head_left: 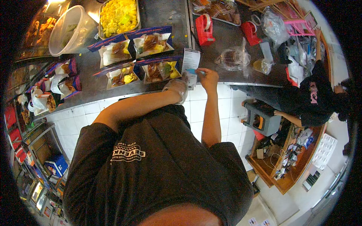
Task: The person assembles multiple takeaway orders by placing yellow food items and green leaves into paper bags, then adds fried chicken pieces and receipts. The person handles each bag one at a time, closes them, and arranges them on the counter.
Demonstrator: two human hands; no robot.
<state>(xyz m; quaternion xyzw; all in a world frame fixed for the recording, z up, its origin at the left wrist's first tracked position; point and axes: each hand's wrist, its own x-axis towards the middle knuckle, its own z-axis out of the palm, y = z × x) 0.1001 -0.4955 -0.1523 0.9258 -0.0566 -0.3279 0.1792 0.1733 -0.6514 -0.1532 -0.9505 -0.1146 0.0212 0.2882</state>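
A long printed paper slip (191,58) lies on the dark counter, its lower end reaching the front edge. In a clear plastic glove, my left hand (177,86) rests against the slip's lower left side; whether its fingers grip the paper is unclear. My bare right hand (208,80) holds a light blue pen (194,71), with the tip over the slip. Just left of the paper stand several open blue-rimmed food packs, among them a near right pack (161,71) and a far right pack (152,43), holding brown and yellow food.
Farther back are a tray of yellow food (118,17) and a translucent tub (69,32). Red tape dispensers (204,31) and a plastic-wrapped round container (232,58) stand to the right. More packs (60,83) sit left. Another person (311,93) is beside a grey stool (261,117) at right.
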